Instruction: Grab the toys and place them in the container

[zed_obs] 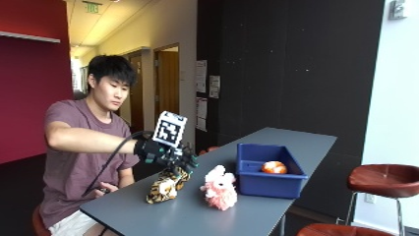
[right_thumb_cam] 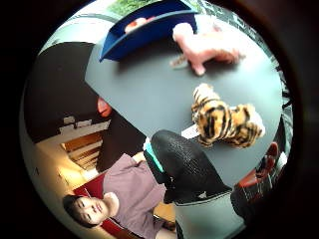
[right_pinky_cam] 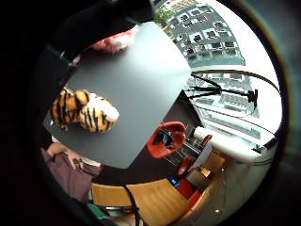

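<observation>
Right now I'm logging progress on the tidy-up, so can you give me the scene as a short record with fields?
gloved hand: above the tiger, holding nothing
tiger toy: on the table, outside the bin
pink toy: on the table between the tiger and the bin
bin: blue, open, one orange toy inside
table: grey
toys left: two

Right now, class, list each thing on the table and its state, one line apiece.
Tiger toy: on the table, not held.
Pink toy: on the table beside the bin.
Blue bin: open-topped, orange toy inside.
Gloved right hand: above the tiger, grip open, empty.
</observation>
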Demonstrator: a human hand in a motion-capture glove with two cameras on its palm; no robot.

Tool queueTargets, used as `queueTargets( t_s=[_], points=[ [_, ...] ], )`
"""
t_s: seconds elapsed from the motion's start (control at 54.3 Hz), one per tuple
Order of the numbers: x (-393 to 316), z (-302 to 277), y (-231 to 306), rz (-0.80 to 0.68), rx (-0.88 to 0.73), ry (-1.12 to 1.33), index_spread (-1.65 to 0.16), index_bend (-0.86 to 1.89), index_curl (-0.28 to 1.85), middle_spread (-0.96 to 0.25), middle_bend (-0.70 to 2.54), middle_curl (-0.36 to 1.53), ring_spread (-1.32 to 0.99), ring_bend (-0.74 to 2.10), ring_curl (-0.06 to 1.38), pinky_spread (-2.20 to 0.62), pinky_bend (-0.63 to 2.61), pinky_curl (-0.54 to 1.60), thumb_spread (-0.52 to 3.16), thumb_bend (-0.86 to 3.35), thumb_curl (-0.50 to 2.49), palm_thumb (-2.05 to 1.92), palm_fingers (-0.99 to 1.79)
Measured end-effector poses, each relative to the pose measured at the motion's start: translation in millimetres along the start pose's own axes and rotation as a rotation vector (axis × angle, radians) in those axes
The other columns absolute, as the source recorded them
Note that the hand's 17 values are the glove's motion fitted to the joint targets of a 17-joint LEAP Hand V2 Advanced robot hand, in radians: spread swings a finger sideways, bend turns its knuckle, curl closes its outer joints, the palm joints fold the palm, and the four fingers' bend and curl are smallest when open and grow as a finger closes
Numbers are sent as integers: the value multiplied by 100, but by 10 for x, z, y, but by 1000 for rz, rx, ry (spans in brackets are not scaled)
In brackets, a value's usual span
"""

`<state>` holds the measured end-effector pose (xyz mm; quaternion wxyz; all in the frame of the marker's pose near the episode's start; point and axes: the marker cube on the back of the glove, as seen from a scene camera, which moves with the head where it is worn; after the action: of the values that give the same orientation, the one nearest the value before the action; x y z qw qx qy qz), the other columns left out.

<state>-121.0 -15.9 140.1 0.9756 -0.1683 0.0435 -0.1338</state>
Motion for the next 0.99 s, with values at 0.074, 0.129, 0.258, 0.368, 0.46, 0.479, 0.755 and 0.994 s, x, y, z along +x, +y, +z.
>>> queueTargets(
  t_s=[0.074,0.129,0.258,0.368,0.46,0.479,0.755,0.994],
  points=[
    [32,533,-4,13,-93,29,-23,7,22,-1,11,24,0,30,32,6,87,37,117,-5,26,-7,-19],
    [90,795,-18,2,-110,80,-22,5,20,-1,11,23,1,31,33,7,96,39,115,-6,26,-7,-18],
    [136,909,-113,-10,33,78,-23,10,18,-2,13,22,4,40,35,7,106,41,110,-5,26,-6,-8],
    [131,982,-215,-41,158,94,-24,21,22,-9,36,29,-4,63,40,1,91,36,112,-1,28,1,38],
    [138,972,-288,-70,251,30,-24,30,24,-15,61,36,-18,81,41,-12,70,28,118,4,32,12,82],
    [134,982,-307,-71,271,34,-24,31,25,-16,63,38,-20,82,42,-14,69,28,119,5,32,13,84],
    [73,819,-505,-29,188,-136,-26,72,49,-23,84,53,-33,102,56,-31,77,37,92,14,53,49,117],
    [-244,-95,-452,-46,164,-223,-21,98,68,-21,100,63,-33,112,60,-33,87,43,70,10,66,53,118]
  ],
)
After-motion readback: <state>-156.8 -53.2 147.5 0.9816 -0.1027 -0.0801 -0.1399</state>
